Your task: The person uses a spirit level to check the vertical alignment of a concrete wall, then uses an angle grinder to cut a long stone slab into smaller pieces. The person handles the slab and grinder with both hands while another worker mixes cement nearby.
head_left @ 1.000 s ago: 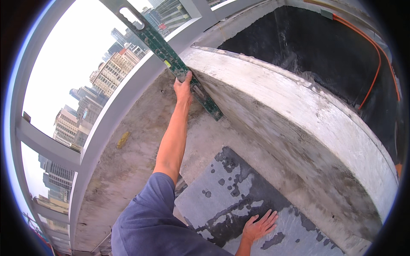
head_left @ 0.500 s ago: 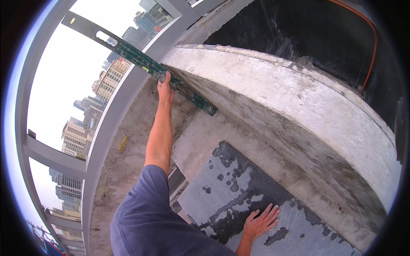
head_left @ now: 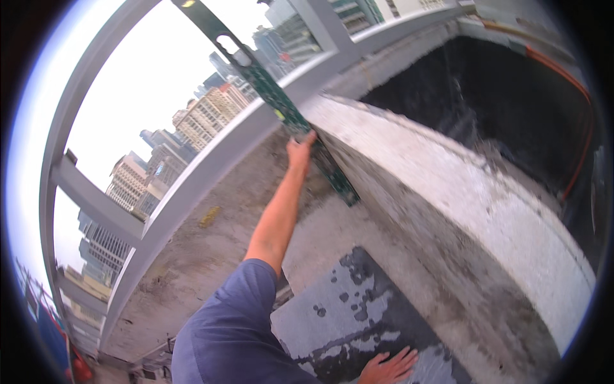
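Note:
My left hand (head_left: 300,150) grips a long green spirit level (head_left: 265,83) spattered with pale marks, held lengthwise along the inner face of a concrete parapet (head_left: 441,227), its near end low in the corner. My right hand (head_left: 388,366) lies spread, palm down, on a grey stone slab (head_left: 323,304) mottled with dark wet patches. The slab rests on rough concrete beside the wall, and my left forearm reaches above its left edge.
Grey metal railing frames (head_left: 99,198) curve along the left, with city buildings beyond. A dark recessed pit (head_left: 511,121) with an orange hose (head_left: 579,182) lies behind the parapet. A small yellow object (head_left: 209,216) is on the concrete at left. Blue and red things sit at the lower left.
The whole scene has shifted down in the picture. The level swung lower to the left half a second ago and is steeper again now. My right hand stays spread on the slab.

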